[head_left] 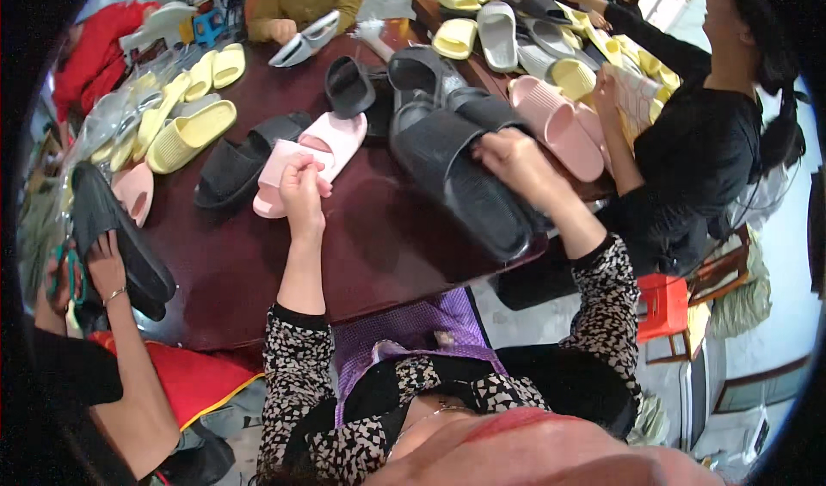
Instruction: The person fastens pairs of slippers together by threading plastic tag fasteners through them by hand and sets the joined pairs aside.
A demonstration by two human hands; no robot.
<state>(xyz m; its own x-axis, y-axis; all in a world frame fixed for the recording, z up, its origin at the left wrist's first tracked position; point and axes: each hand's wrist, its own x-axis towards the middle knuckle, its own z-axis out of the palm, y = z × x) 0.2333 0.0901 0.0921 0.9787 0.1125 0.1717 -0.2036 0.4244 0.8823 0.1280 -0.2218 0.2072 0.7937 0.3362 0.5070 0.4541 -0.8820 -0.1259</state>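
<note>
Now left hand (303,189) grips pink slipper (311,159) — right hand (514,163) on black slipper (469,181).

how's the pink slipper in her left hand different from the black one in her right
Colour: the pink slipper is pale pink, the black slipper is dark grey-black. Size: the black slipper looks clearly bigger than the pink one. Grip: the left hand pinches the pink slipper at its near end, while the right hand rests on the black slipper's side. Both are open-toe slides lying on the dark red table.
</note>
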